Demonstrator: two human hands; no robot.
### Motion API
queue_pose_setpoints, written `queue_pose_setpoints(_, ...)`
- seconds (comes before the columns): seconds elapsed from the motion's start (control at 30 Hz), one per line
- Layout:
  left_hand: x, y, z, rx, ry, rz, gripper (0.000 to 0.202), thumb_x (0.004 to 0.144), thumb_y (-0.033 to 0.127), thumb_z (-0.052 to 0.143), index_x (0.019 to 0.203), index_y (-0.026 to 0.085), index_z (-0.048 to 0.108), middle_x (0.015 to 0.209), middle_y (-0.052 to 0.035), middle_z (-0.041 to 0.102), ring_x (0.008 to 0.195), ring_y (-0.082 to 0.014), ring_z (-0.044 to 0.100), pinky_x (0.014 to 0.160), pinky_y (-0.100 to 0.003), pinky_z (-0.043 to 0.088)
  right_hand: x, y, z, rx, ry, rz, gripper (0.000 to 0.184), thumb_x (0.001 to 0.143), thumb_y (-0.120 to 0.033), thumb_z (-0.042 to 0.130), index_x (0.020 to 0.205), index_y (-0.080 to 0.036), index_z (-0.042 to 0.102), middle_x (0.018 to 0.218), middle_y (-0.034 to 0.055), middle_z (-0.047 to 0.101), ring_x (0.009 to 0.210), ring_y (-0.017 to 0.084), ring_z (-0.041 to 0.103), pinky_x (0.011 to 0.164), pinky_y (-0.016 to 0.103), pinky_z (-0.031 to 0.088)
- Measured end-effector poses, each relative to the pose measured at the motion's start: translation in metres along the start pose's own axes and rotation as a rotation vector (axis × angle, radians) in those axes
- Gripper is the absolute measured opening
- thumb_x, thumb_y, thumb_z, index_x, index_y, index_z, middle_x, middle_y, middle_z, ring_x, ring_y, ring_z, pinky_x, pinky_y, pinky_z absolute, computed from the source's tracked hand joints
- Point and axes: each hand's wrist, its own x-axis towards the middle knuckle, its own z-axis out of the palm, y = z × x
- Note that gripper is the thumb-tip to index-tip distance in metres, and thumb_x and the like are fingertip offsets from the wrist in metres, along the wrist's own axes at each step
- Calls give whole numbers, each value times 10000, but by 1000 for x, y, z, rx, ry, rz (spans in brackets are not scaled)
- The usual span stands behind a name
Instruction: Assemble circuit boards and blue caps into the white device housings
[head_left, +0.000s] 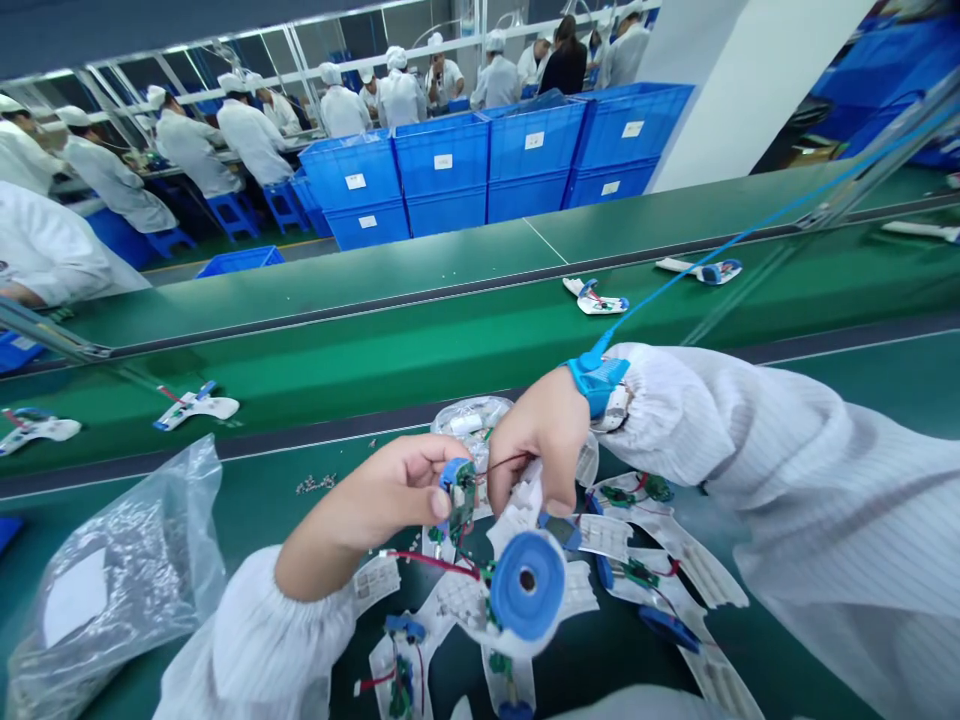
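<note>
Between the thumb and fingers of my left hand is a small green circuit board with a blue part on it. My right hand is closed around the neck of a white plastic housing, whose round end carries a blue disc with a dark centre hole. Thin dark red wire runs from the board toward my right fingers. A red cable with a white plug sticks out left of the disc. Beneath my hands lie several similar white housings with green boards and wires.
A clear plastic bag of small parts lies at left, near loose screws. More housings rest on the green conveyor belt. A blue cord runs from my right wrist. Blue bins and people in white coats are beyond.
</note>
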Motion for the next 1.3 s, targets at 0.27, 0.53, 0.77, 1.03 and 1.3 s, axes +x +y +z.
queue_pose_setpoints(0.27,-15,-24,32,-4,621,307,252,603,338,784,693,180,609,545,46,566,451,-59,466,417,-148,367,-5,2,27,-105,1177,-112,210,774,-264,549,875,-113,655,828,41,658,751,126,588,685,229,453)
queue_pose_setpoints(0.53,-22,-26,58,388,1006,414,213,534,148,770,636,219,598,547,78,597,484,-62,561,443,-104,427,27,-5,80,-4,1125,-285,191,748,-261,581,604,-136,595,571,-9,547,570,92,487,549,209,389)
queue_pose_setpoints(0.77,-24,-34,57,66,1032,374,200,620,284,761,646,194,585,523,71,533,433,-36,450,390,-99,351,15,6,70,-158,1287,-208,117,751,-172,531,733,-144,643,789,41,661,730,137,594,655,247,458)
queue_pose_setpoints(1.03,-11,-43,54,-263,1007,396,290,592,363,790,649,184,569,527,63,531,486,-62,469,480,-150,403,34,8,98,-454,1369,-401,90,766,-111,557,759,-161,632,761,38,675,790,157,603,802,320,457)
queue_pose_setpoints(1.3,-10,-42,61,-8,1055,372,240,668,377,727,719,200,573,599,54,531,562,-82,480,535,-169,400,45,16,106,-487,1724,-365,122,826,-114,465,776,-193,544,764,17,623,953,178,556,945,389,339)
